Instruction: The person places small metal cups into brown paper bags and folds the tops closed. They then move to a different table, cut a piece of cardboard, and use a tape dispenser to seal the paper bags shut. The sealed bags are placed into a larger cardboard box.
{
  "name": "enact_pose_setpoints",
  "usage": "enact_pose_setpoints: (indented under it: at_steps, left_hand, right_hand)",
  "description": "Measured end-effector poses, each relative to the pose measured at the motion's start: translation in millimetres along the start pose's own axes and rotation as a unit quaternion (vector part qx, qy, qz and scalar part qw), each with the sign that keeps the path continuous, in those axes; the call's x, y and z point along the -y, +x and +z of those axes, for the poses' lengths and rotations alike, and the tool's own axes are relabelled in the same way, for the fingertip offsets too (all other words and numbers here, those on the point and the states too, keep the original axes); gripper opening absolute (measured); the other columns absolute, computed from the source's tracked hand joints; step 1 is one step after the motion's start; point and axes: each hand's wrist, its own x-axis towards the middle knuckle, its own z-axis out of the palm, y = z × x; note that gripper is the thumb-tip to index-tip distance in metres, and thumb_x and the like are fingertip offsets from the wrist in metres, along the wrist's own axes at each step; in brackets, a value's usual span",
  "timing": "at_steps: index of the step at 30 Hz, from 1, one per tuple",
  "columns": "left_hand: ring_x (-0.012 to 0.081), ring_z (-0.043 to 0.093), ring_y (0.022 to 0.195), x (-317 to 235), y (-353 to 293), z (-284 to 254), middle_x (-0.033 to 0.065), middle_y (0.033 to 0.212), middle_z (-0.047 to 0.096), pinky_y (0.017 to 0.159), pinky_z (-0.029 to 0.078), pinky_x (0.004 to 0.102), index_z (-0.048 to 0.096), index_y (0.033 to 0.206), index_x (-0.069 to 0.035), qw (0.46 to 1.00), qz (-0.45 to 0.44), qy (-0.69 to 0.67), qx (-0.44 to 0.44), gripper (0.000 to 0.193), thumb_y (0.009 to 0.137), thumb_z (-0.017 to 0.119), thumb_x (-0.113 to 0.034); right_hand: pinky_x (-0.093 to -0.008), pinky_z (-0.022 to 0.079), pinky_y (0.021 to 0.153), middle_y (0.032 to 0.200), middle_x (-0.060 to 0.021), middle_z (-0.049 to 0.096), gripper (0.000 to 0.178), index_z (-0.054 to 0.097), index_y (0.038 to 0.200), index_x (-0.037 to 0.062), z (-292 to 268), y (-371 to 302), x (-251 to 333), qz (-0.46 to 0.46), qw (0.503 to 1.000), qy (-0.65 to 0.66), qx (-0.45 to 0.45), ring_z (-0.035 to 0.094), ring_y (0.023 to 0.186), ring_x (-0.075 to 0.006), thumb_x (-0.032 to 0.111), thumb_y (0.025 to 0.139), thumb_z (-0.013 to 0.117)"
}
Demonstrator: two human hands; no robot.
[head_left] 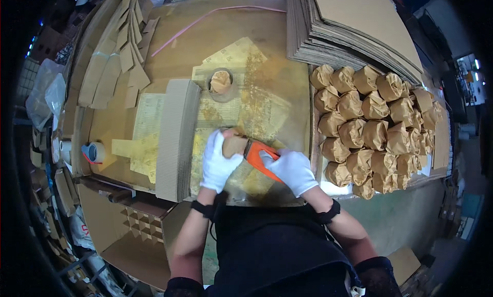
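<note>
My left hand (219,162), in a white glove, is closed around a small brown piece (234,145) that looks like cardboard or wrapped paper. In my right hand (291,170), also gloved in white, is an orange hand tool (261,160) that looks like a tape dispenser. Its dark end meets the right side of the brown piece. Both hands are above the near middle of the table (277,30). Beyond them, a brown paper-wrapped item (221,82) sits in a round grey holder (225,96). The glove fingers hide part of the brown piece.
Many paper-wrapped bundles (362,132) fill the right side. Flat cardboard sheets (370,20) are stacked behind them. A corrugated cardboard stack (177,140) stands left of my hands. Farther left are a tape roll (95,152) and cardboard strips (110,66). An open carton (128,240) with dividers is below.
</note>
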Motion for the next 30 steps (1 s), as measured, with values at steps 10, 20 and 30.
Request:
enact_pose_setpoints:
  at_steps: [10, 20, 30]
  left_hand:
    - [0.0482, 0.045, 0.131, -23, -83, -39, 0.0269, 0.149, 0.039, 0.104, 0.045, 0.0523, 0.053, 0.129, -0.015, 0.991, 0.05, 0.124, -0.019, 0.073, 0.067, 0.088, -0.025]
    - [0.0404, 0.047, 0.127, -44, 107, 15, 0.0186, 0.143, 0.045, 0.104, 0.044, 0.0516, 0.054, 0.137, -0.021, 0.933, 0.217, 0.276, 0.079, 0.067, 0.074, 0.077, -0.028]
    - [0.0334, 0.067, 0.104, -81, -2, -64, 0.0115, 0.117, 0.068, 0.088, 0.056, 0.0443, 0.067, 0.107, -0.01, 0.899, 0.28, -0.08, 0.327, 0.034, 0.073, 0.064, -0.006]
  right_hand:
    - [-0.0413, 0.053, 0.06, 0.056, -0.012, 0.06, 0.056, 0.072, 0.081, 0.0114, -6, -13, -71, -0.085, 0.965, -0.22, -0.116, 0.064, 0.057, -0.0311, 0.067, 0.079, 0.067]
    - [-0.0445, 0.049, 0.071, 0.082, -0.0023, 0.067, 0.012, 0.069, 0.084, 0.0157, -3, -44, -81, -0.218, 0.932, -0.103, -0.271, 0.063, 0.08, -0.0276, 0.025, 0.081, 0.076]
    - [-0.0429, 0.048, 0.065, 0.085, -0.0066, 0.066, 0.012, 0.064, 0.084, 0.012, -124, -9, -127, -0.156, 0.919, -0.007, -0.363, 0.061, 0.078, -0.0274, 0.021, 0.085, 0.072]
